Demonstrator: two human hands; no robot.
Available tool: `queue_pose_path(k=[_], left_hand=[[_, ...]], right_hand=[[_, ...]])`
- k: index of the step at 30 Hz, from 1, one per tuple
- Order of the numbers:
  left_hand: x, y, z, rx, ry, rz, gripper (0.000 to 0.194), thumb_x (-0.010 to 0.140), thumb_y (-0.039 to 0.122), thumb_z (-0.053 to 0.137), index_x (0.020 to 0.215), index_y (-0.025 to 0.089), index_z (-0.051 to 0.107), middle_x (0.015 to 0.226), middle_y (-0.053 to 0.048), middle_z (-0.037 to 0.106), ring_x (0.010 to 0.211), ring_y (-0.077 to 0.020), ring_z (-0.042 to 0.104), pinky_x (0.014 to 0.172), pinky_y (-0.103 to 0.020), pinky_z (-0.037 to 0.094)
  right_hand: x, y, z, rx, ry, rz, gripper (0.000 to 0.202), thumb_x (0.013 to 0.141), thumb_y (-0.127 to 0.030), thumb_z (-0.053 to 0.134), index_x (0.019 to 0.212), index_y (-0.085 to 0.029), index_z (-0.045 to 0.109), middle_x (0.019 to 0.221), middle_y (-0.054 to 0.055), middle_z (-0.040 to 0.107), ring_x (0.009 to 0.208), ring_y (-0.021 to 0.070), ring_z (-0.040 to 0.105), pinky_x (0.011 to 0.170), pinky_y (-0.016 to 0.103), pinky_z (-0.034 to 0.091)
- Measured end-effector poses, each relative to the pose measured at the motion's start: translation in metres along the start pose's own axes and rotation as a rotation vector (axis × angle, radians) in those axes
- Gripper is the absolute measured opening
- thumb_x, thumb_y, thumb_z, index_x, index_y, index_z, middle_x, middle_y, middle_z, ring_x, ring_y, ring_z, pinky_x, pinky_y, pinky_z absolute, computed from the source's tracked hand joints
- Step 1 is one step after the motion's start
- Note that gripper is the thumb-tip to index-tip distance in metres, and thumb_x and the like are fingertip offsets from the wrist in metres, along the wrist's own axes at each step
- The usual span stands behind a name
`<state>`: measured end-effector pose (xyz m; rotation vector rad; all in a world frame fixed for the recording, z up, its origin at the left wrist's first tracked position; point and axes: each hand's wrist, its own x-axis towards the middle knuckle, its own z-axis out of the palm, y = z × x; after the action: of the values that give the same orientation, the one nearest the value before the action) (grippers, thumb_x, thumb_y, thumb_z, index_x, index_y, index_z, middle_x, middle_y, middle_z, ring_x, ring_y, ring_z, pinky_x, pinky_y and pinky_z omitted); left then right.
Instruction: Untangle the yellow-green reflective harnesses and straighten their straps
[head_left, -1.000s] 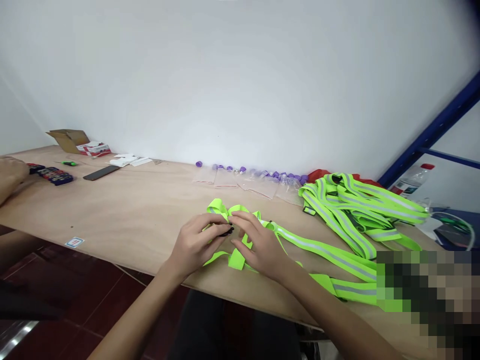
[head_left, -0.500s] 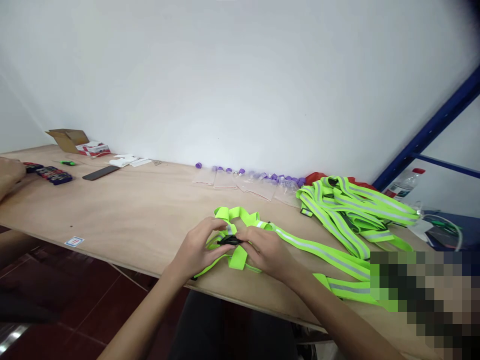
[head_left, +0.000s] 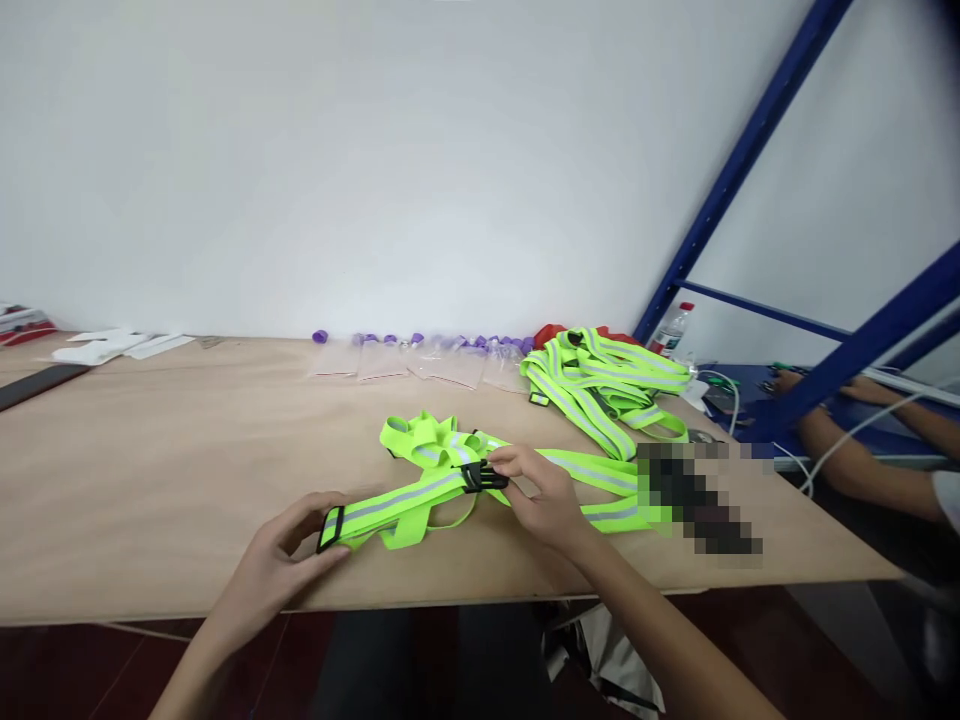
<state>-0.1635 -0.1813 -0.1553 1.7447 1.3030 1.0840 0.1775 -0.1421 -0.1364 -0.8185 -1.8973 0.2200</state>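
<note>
A neon-yellow reflective strap (head_left: 405,500) with a grey stripe stretches between my two hands over the table. At its left end, my left hand (head_left: 274,560) grips it between thumb and fingers, around a black slide adjuster (head_left: 331,528). My right hand (head_left: 546,500) pinches the right side of a black side-release buckle (head_left: 477,477), whose halves look joined. Behind the buckle lie loose loops (head_left: 421,438) of the same webbing. More strap (head_left: 592,470) runs off to the right, under a pixelated patch.
A heap of reflective straps (head_left: 600,380) lies at the back right, near a bottle (head_left: 673,328). Clear bags (head_left: 450,362) with purple rolls line the wall. Blue rack posts (head_left: 720,200) rise at right, with another person's arms (head_left: 847,450) beyond.
The view has turned right. My left hand has left the buckle and moved left to the slide adjuster, drawing the strap out straight. My right hand stays at the buckle.
</note>
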Motion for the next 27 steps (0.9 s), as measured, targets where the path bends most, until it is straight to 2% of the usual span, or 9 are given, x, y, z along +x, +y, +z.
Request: queue_pose_path(k=[4, 8, 12, 17, 20, 22, 23, 25, 27], left_hand=[[0.007, -0.005, 0.004, -0.041, -0.011, 0.017, 0.036, 0.076, 0.047, 0.078, 0.106, 0.028, 0.074, 0.11, -0.009, 0.075, 0.105, -0.0329, 0.07, 0.091, -0.044, 0.059], [0.009, 0.004, 0.009, 0.037, -0.038, 0.046, 0.033, 0.084, 0.046, 0.069, 0.113, 0.029, 0.073, 0.116, -0.008, 0.074, 0.11, -0.0322, 0.069, 0.095, -0.044, 0.058], [0.004, 0.019, 0.006, 0.206, -0.194, 0.073, 0.038, 0.087, 0.041, 0.068, 0.124, 0.032, 0.068, 0.129, -0.007, 0.069, 0.119, -0.0308, 0.065, 0.101, -0.043, 0.054], [0.012, 0.031, -0.006, 0.259, -0.348, 0.038, 0.036, 0.087, 0.042, 0.067, 0.122, 0.034, 0.07, 0.13, -0.004, 0.069, 0.121, -0.0286, 0.064, 0.103, -0.041, 0.052], [0.035, 0.033, -0.011, 0.225, -0.284, 0.005, 0.032, 0.09, 0.048, 0.06, 0.111, 0.028, 0.073, 0.12, -0.005, 0.073, 0.113, -0.0276, 0.067, 0.098, -0.039, 0.054], [0.059, 0.033, -0.009, 0.217, -0.217, -0.02, 0.039, 0.09, 0.055, 0.055, 0.1, 0.023, 0.073, 0.11, -0.008, 0.074, 0.106, -0.0276, 0.068, 0.095, -0.04, 0.054], [0.072, 0.033, -0.007, 0.217, -0.224, -0.071, 0.044, 0.088, 0.06, 0.055, 0.098, 0.021, 0.072, 0.107, -0.009, 0.074, 0.102, -0.0275, 0.068, 0.091, -0.039, 0.055], [0.098, 0.031, 0.0, 0.206, -0.345, -0.296, 0.053, 0.08, 0.068, 0.059, 0.096, 0.019, 0.071, 0.097, -0.009, 0.074, 0.088, -0.0248, 0.068, 0.074, -0.033, 0.056], [0.119, 0.027, 0.009, 0.2, -0.406, -0.374, 0.057, 0.07, 0.072, 0.066, 0.082, 0.016, 0.07, 0.08, -0.008, 0.071, 0.068, -0.0204, 0.066, 0.059, -0.028, 0.052]], right_hand=[[-0.021, 0.006, -0.012, -0.064, -0.038, 0.01, 0.024, 0.083, -0.003, 0.048, 0.086, -0.024, 0.059, 0.104, 0.007, 0.073, 0.093, 0.0197, 0.072, 0.08, 0.035, 0.06], [-0.042, 0.006, -0.013, -0.194, -0.095, -0.014, 0.025, 0.081, -0.003, 0.048, 0.089, -0.023, 0.06, 0.102, 0.008, 0.072, 0.093, 0.0213, 0.071, 0.078, 0.035, 0.059], [-0.057, 0.003, -0.011, -0.347, -0.216, -0.077, 0.024, 0.081, -0.002, 0.048, 0.09, -0.021, 0.06, 0.103, 0.011, 0.073, 0.092, 0.025, 0.068, 0.077, 0.039, 0.058], [-0.058, -0.002, -0.012, -0.307, -0.408, 0.03, 0.026, 0.089, -0.005, 0.047, 0.1, -0.021, 0.064, 0.103, 0.009, 0.072, 0.094, 0.0227, 0.067, 0.08, 0.037, 0.056], [-0.053, -0.004, -0.016, -0.225, -0.448, 0.081, 0.032, 0.087, -0.003, 0.046, 0.104, -0.021, 0.066, 0.106, 0.008, 0.073, 0.098, 0.022, 0.068, 0.084, 0.036, 0.056], [-0.046, -0.002, -0.019, -0.195, -0.413, 0.111, 0.032, 0.087, -0.004, 0.046, 0.101, -0.022, 0.067, 0.103, 0.007, 0.074, 0.097, 0.0214, 0.069, 0.083, 0.035, 0.056], [-0.042, 0.0, -0.02, -0.189, -0.387, 0.129, 0.029, 0.088, -0.005, 0.046, 0.099, -0.022, 0.068, 0.1, 0.006, 0.075, 0.094, 0.0211, 0.069, 0.082, 0.035, 0.056], [-0.029, 0.007, -0.022, -0.183, -0.337, 0.18, 0.024, 0.091, -0.011, 0.048, 0.094, -0.022, 0.068, 0.096, 0.005, 0.075, 0.088, 0.0203, 0.07, 0.077, 0.033, 0.055], [-0.012, 0.017, -0.021, -0.191, -0.316, 0.268, 0.02, 0.092, -0.017, 0.049, 0.093, -0.021, 0.069, 0.096, 0.005, 0.075, 0.085, 0.0194, 0.07, 0.076, 0.031, 0.054]])
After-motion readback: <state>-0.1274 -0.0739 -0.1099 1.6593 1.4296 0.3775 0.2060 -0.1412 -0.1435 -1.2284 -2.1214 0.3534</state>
